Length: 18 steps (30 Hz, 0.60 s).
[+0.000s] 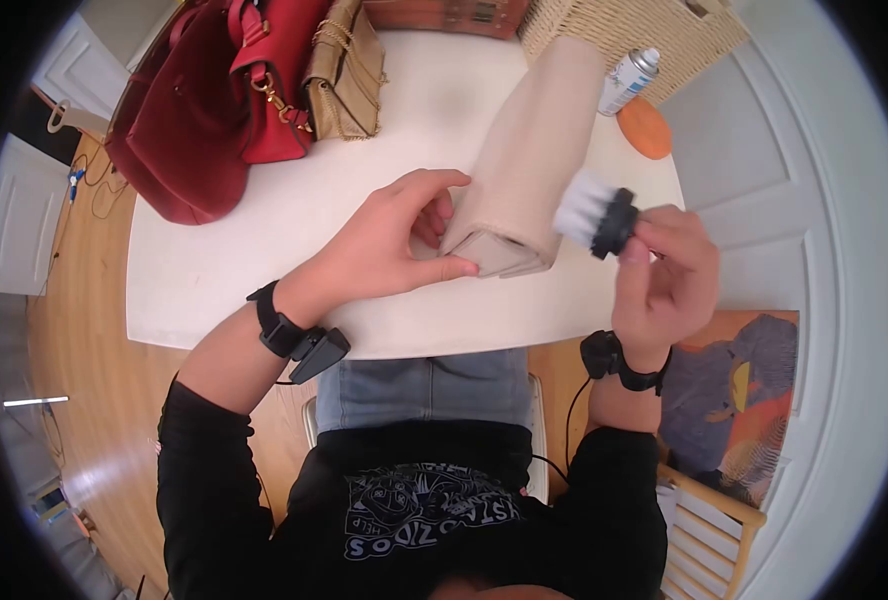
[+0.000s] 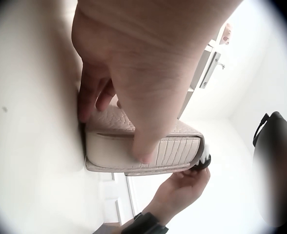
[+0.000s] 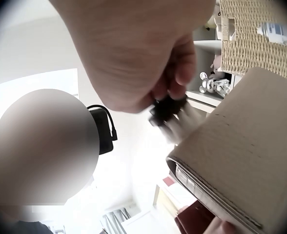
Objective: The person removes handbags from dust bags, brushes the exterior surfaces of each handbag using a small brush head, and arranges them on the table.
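On the white table a beige handbag (image 1: 539, 150) stands on edge, its narrow end toward me. My left hand (image 1: 379, 245) grips that near end; in the left wrist view the thumb presses on the pleated side (image 2: 175, 152) and the fingers lie along the broad face beside the tabletop. My right hand (image 1: 676, 275) pinches a small scrub brush (image 1: 604, 220) by its black back. The brush's white bristles (image 3: 182, 124) face the bag's right side, close to its edge in the right wrist view. Dark marks (image 3: 224, 118) show on the beige surface there.
Dark red handbag (image 1: 189, 130), brighter red handbag (image 1: 274, 80) and gold chain-strap bag (image 1: 349, 75) stand at the back left. Beyond the beige bag are a spray can (image 1: 629, 80), an orange oval item (image 1: 645, 128) and a woven basket (image 1: 654, 35). A white panelled door (image 1: 744, 200) borders the right.
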Each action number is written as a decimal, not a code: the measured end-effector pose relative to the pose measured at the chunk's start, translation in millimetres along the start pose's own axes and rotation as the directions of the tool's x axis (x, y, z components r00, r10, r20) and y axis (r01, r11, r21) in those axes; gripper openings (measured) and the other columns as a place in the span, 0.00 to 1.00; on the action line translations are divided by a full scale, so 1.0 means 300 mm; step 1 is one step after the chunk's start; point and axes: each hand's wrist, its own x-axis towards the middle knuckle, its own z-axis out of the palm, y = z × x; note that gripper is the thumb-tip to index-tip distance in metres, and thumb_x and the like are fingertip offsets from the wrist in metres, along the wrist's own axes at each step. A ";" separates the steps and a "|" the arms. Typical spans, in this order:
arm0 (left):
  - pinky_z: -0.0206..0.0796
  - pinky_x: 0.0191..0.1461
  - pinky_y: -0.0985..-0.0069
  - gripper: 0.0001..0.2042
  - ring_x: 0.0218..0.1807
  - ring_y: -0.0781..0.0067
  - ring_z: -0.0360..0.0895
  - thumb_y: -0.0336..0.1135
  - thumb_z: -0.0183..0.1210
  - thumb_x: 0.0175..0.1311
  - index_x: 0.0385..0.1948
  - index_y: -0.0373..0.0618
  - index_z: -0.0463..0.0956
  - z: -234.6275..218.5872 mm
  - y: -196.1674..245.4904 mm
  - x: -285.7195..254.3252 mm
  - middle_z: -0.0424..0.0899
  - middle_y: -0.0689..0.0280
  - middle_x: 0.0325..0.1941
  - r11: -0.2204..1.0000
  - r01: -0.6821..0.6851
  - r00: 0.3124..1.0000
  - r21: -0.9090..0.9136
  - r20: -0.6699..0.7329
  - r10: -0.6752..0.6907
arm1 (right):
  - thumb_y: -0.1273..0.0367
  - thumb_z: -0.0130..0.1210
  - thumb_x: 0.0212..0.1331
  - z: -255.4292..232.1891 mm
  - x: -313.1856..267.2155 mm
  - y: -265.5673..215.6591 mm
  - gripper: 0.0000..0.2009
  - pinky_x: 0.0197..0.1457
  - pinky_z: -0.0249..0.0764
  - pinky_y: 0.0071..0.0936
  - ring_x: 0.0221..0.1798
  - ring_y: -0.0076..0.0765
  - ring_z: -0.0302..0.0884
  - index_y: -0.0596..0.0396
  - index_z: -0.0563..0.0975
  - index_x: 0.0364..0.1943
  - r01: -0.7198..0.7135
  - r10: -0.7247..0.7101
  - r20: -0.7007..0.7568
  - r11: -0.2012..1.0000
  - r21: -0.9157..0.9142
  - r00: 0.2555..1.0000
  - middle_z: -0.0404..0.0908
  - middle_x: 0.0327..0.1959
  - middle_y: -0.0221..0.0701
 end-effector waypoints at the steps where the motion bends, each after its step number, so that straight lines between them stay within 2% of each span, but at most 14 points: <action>1: 0.82 0.51 0.71 0.38 0.43 0.68 0.83 0.43 0.82 0.56 0.67 0.39 0.74 0.000 -0.003 -0.001 0.81 0.61 0.45 1.000 0.003 1.000 -0.002 -0.009 -0.003 | 0.86 0.57 0.63 0.010 -0.021 -0.005 0.12 0.39 0.77 0.29 0.38 0.34 0.80 0.63 0.76 0.49 -0.057 0.062 -0.140 0.998 0.036 0.988 0.81 0.37 0.41; 3: 0.83 0.48 0.73 0.37 0.39 0.70 0.84 0.42 0.82 0.56 0.66 0.38 0.74 -0.004 -0.013 0.000 0.81 0.63 0.39 0.992 0.071 0.997 -0.105 0.034 -0.067 | 0.86 0.53 0.67 0.035 -0.060 -0.004 0.10 0.35 0.78 0.29 0.37 0.31 0.78 0.62 0.73 0.48 -0.151 0.192 -0.394 0.979 0.135 0.899 0.79 0.40 0.38; 4: 0.83 0.48 0.73 0.37 0.39 0.70 0.84 0.42 0.82 0.56 0.66 0.38 0.74 -0.006 -0.009 -0.001 0.81 0.63 0.39 0.991 0.073 0.997 -0.110 0.024 -0.071 | 0.86 0.53 0.67 0.043 -0.075 -0.005 0.10 0.35 0.78 0.29 0.37 0.31 0.78 0.62 0.73 0.48 -0.148 0.191 -0.383 0.979 0.138 0.904 0.79 0.40 0.38; 6: 0.83 0.49 0.73 0.37 0.40 0.72 0.84 0.32 0.80 0.57 0.69 0.37 0.70 -0.015 0.006 0.002 0.82 0.64 0.40 0.989 0.120 0.990 -0.092 0.085 -0.113 | 0.83 0.50 0.72 0.058 -0.101 0.000 0.06 0.33 0.79 0.29 0.35 0.27 0.75 0.61 0.71 0.47 -0.129 0.437 -0.431 0.805 0.579 0.790 0.75 0.38 0.36; 7: 0.83 0.49 0.73 0.37 0.40 0.72 0.84 0.32 0.80 0.57 0.69 0.37 0.70 -0.016 0.003 0.001 0.82 0.64 0.40 0.988 0.119 0.991 -0.095 0.075 -0.112 | 0.80 0.50 0.75 0.075 -0.120 0.003 0.03 0.32 0.78 0.29 0.33 0.26 0.72 0.60 0.71 0.47 -0.207 0.486 -0.326 0.759 0.617 0.811 0.72 0.37 0.36; 8: 0.83 0.50 0.74 0.36 0.41 0.73 0.84 0.32 0.80 0.57 0.68 0.37 0.71 -0.016 -0.003 -0.001 0.81 0.65 0.40 0.986 0.122 0.990 -0.117 0.081 -0.113 | 0.80 0.50 0.75 0.077 -0.143 -0.015 0.04 0.32 0.77 0.29 0.33 0.27 0.72 0.60 0.71 0.47 -0.398 0.514 -0.196 0.811 0.430 0.835 0.73 0.38 0.37; 10: 0.83 0.50 0.74 0.36 0.41 0.74 0.83 0.31 0.79 0.57 0.67 0.38 0.71 -0.015 -0.010 -0.003 0.80 0.65 0.40 0.983 0.125 0.990 -0.136 0.087 -0.113 | 0.79 0.51 0.75 0.099 -0.174 -0.042 0.04 0.32 0.76 0.28 0.34 0.27 0.72 0.60 0.71 0.47 -0.325 0.417 -0.224 0.877 0.354 0.881 0.74 0.40 0.38; 12: 0.83 0.50 0.75 0.35 0.42 0.75 0.82 0.30 0.79 0.58 0.68 0.38 0.71 -0.013 -0.015 -0.002 0.79 0.66 0.40 0.979 0.139 0.987 -0.151 0.100 -0.125 | 0.78 0.52 0.76 0.072 -0.217 -0.078 0.04 0.39 0.78 0.30 0.36 0.29 0.73 0.60 0.71 0.48 -0.272 0.382 -0.333 0.904 0.331 0.862 0.75 0.41 0.39; 13: 0.83 0.50 0.75 0.35 0.42 0.75 0.82 0.30 0.79 0.58 0.68 0.38 0.71 -0.011 -0.010 -0.003 0.79 0.66 0.40 0.979 0.136 0.988 -0.152 0.098 -0.122 | 0.78 0.53 0.76 0.067 -0.241 -0.073 0.04 0.45 0.77 0.34 0.38 0.30 0.73 0.60 0.71 0.48 -0.189 0.321 -0.398 0.923 0.336 0.860 0.75 0.41 0.39; 14: 0.83 0.50 0.75 0.35 0.42 0.76 0.82 0.29 0.79 0.59 0.68 0.39 0.71 -0.012 -0.005 -0.003 0.79 0.66 0.40 0.978 0.135 0.987 -0.159 0.103 -0.120 | 0.78 0.55 0.74 0.082 -0.280 -0.084 0.06 0.49 0.75 0.36 0.40 0.33 0.74 0.60 0.71 0.49 -0.127 0.348 -0.443 0.881 0.455 0.826 0.76 0.42 0.40; 15: 0.83 0.50 0.75 0.34 0.42 0.77 0.81 0.29 0.78 0.59 0.68 0.39 0.71 -0.009 -0.001 -0.004 0.79 0.67 0.40 0.976 0.135 0.987 -0.169 0.109 -0.118 | 0.79 0.56 0.73 0.108 -0.297 -0.088 0.07 0.49 0.76 0.35 0.41 0.34 0.75 0.60 0.72 0.49 -0.150 0.293 -0.430 0.930 0.336 0.854 0.77 0.41 0.40; 16: 0.83 0.50 0.75 0.34 0.42 0.77 0.81 0.29 0.78 0.59 0.68 0.39 0.71 -0.005 0.000 -0.006 0.79 0.67 0.40 0.976 0.135 0.987 -0.173 0.110 -0.117 | 0.80 0.58 0.71 0.123 -0.310 -0.092 0.08 0.49 0.76 0.35 0.41 0.36 0.77 0.60 0.73 0.49 -0.166 0.241 -0.410 0.964 0.209 0.880 0.78 0.41 0.40; 17: 0.83 0.50 0.75 0.34 0.42 0.77 0.81 0.28 0.78 0.60 0.68 0.39 0.71 -0.004 0.000 -0.007 0.78 0.67 0.40 0.977 0.128 0.987 -0.172 0.117 -0.109 | 0.82 0.59 0.67 0.115 -0.317 -0.109 0.10 0.49 0.77 0.35 0.42 0.38 0.80 0.60 0.74 0.48 -0.273 0.284 -0.233 0.959 0.077 0.930 0.81 0.39 0.42; 18: 0.83 0.50 0.75 0.34 0.42 0.77 0.81 0.28 0.77 0.61 0.68 0.39 0.70 -0.005 -0.001 -0.007 0.78 0.67 0.40 0.978 0.122 0.987 -0.170 0.123 -0.102 | 0.83 0.60 0.64 0.138 -0.336 -0.110 0.11 0.49 0.77 0.34 0.42 0.39 0.81 0.60 0.76 0.48 -0.353 0.382 -0.175 0.919 0.175 0.908 0.82 0.37 0.42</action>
